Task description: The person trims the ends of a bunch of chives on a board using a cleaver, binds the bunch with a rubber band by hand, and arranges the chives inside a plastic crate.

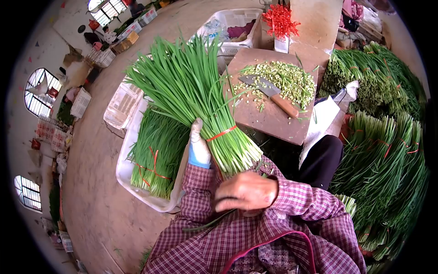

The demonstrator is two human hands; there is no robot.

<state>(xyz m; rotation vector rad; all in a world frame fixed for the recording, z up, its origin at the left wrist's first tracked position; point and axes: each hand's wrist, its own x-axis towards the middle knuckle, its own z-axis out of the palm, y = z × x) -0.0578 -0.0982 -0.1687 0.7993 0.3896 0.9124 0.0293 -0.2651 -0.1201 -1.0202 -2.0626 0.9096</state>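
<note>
Green leafy bundle [196,96], pale-stemmed, red-banded, tips fanned wide.

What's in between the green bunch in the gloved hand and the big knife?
In the head view, part of the brown board lies between the bunch and the knife, with little chopped bits on it.

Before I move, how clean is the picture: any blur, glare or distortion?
Head view: right hand blurred, apparently by motion; held bunch fairly sharp. Head view: wide-angle distortion, black corners; windows glare bright, distant detail soft.
</note>
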